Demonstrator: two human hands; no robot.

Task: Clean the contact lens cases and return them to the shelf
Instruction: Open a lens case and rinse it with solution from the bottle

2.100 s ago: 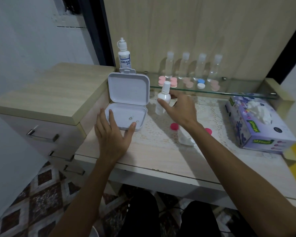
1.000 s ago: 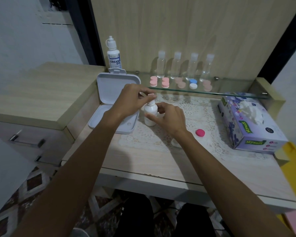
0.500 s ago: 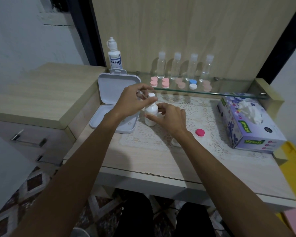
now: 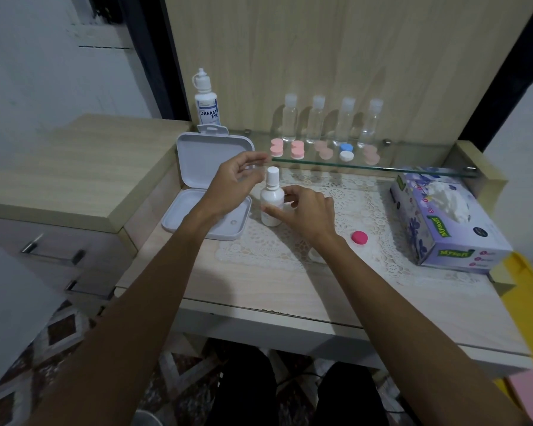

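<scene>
- Two hands meet over a small white bottle (image 4: 271, 200) standing upright on the lace mat (image 4: 345, 210) of the surface (image 4: 259, 290).
- Right hand (image 4: 305, 215): fingers curled round the bottle's body, holding it.
- Left hand (image 4: 233, 182): raised beside the bottle's nozzle, fingers curled as if pinching something; whether it holds anything, I cannot tell.
- Five contact lens cases (image 4: 297, 150), pink, peach and blue-white, lie on the glass shelf (image 4: 413, 170) before four clear bottles (image 4: 317, 119).
- One pink cap (image 4: 359, 237) lies on the mat, near a tissue box (image 4: 443, 219).
- An open white box (image 4: 210, 192) sits just left of the bottle.
</scene>
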